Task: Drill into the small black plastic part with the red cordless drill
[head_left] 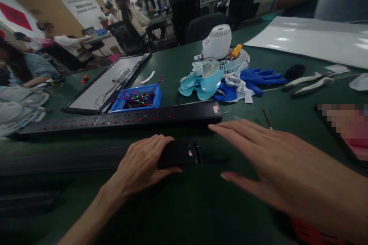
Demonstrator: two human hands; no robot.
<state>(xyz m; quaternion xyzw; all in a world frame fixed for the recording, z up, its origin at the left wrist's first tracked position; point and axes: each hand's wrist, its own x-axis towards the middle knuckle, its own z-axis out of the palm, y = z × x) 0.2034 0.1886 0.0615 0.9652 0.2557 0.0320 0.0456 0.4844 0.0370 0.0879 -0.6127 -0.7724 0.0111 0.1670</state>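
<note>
My left hand (145,157) wraps over a long black bar (177,154) that lies on the table, fingers on its far side and thumb along the near side. The bar's right end shows a pale mark and a dark end piece that looks slightly apart from it. To the right of that end, my right hand (276,157) is held with thumb and fingers apart, nothing between them. Just beyond both hands lies a black power strip (189,114) with a row of sockets and red dots.
Behind the power strip sit a blue bin of wires (157,97) and a framed panel (92,86). Fan parts (217,44), blue gloves (258,76) and pliers (312,85) lie farther back. Another black piece (28,201) is near left. Several people sit around.
</note>
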